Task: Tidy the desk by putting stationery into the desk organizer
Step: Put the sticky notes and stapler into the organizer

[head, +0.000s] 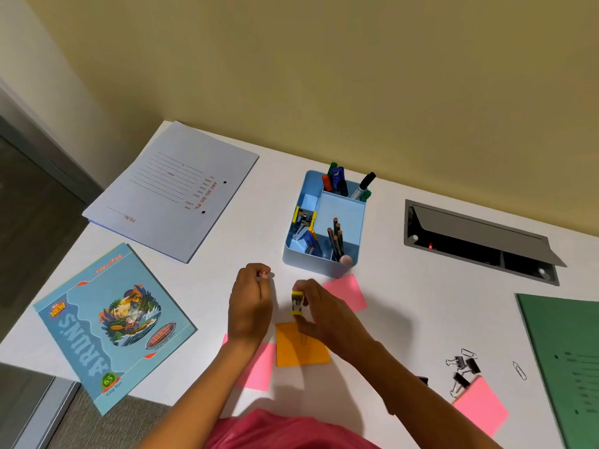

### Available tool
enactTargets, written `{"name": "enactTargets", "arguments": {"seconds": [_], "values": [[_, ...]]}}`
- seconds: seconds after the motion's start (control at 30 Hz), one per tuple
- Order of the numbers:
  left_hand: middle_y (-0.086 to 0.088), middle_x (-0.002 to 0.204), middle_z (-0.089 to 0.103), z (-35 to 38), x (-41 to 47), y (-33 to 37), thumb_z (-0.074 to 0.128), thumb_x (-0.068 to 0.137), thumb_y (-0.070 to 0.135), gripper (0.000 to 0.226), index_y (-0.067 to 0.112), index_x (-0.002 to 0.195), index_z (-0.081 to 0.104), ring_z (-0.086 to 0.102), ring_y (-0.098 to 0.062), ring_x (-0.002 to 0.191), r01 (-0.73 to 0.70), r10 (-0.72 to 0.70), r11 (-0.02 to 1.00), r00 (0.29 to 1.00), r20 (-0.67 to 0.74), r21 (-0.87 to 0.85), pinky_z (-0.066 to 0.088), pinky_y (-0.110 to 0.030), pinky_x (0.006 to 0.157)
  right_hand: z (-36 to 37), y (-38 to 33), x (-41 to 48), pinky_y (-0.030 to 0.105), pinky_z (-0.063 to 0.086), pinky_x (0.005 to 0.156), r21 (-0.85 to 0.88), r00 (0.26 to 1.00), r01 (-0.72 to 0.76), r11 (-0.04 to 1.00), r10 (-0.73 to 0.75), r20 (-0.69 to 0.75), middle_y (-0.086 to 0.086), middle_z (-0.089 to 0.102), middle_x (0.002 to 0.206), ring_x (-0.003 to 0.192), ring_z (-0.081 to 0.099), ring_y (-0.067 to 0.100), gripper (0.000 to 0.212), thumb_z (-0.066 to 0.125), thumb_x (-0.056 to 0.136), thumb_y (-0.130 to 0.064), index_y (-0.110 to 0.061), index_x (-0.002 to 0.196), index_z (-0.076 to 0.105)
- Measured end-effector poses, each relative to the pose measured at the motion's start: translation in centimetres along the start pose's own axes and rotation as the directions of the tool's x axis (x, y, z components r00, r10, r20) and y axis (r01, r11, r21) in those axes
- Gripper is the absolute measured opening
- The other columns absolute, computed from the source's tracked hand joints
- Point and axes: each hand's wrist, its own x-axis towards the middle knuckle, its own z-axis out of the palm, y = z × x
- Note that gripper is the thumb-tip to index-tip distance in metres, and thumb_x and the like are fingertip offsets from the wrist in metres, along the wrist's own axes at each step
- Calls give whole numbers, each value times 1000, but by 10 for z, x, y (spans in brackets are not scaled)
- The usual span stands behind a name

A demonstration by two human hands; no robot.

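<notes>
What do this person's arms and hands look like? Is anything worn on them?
Both forearms are bare, with no sleeves reaching them. The left hand and right hand wear no gloves, and no watch, bracelet or ring shows. A pink top shows at the bottom edge.

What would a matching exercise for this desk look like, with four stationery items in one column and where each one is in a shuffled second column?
Things:
1. small yellow stapler
2. pencils
3. black binder clips
4. markers

Places:
A. loose on the desk, beside a pink sticky pad
B. far compartment of the desk organizer, nearest the wall
C. held in the fingers of the right hand
D. near right compartment of the desk organizer

Pairs: 1-C, 2-D, 3-A, 4-B
</notes>
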Motion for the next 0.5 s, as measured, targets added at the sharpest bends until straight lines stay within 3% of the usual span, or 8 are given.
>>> {"name": "enactTargets", "arguments": {"seconds": [0.1, 0.2, 0.27, 0.33, 0.37, 0.5], "values": [[0, 93, 57, -2, -1, 4, 33, 91, 30, 28, 13, 100, 54, 51, -11, 86, -25, 25, 999, 1000, 1, -26, 34, -6, 70, -34, -25, 11, 31, 54, 70, 137, 984, 122, 983, -102, -144, 4, 56, 108, 83, 60, 16, 54, 67, 79, -10, -24, 123, 38], [0, 93, 58, -2, 1, 7, 35, 92, 28, 27, 12, 98, 55, 52, -10, 86, -40, 38, 998, 999, -29, -58, 34, -4, 70, -72, -44, 35, 12, 48, 77, 138, 921, 217, 966, -157, -355, -1, 56, 105, 85, 55, 2, 50, 66, 75, 1, -13, 121, 56], [2, 93, 59, -1, 3, 9, 37, 94, 25, 23, 14, 98, 56, 53, -7, 86, -36, 31, 996, 998, -54, -81, 34, -4, 72, -96, -46, 52, 19, 53, 77, 220, 879, 250, 943, -126, -459, 4, 60, 103, 86, 60, 7, 40, 65, 72, 6, -10, 108, 61], [1, 93, 60, 2, 4, 13, 40, 97, 18, 17, 13, 99, 56, 54, -2, 87, -31, 25, 994, 998, -55, -106, 35, -4, 72, -118, -42, 70, 35, 57, 77, 469, 920, 178, 865, 23, -391, 4, 62, 101, 88, 65, 17, 34, 66, 73, 4, -16, 100, 60], [1, 93, 60, 3, 5, 16, 41, 98, 14, 16, 12, 100, 57, 54, -1, 87, -26, 20, 993, 998, -52, -117, 36, -4, 71, -128, -39, 79, 36, 56, 78, 525, 937, 136, 840, 63, -343, 2, 64, 100, 87, 65, 17, 30, 70, 74, -1, -19, 96, 61], [1, 93, 60, 6, 6, 23, 42, 98, 11, 15, 9, 101, 57, 53, -3, 83, -4, 0, 994, 999, -34, -114, 36, -5, 70, -155, -26, 108, 13, 45, 72, 341, 972, 76, 937, 7, -236, -5, 68, 90, 75, 59, -1, 18, 78, 75, -20, -17, 90, 68]]}}
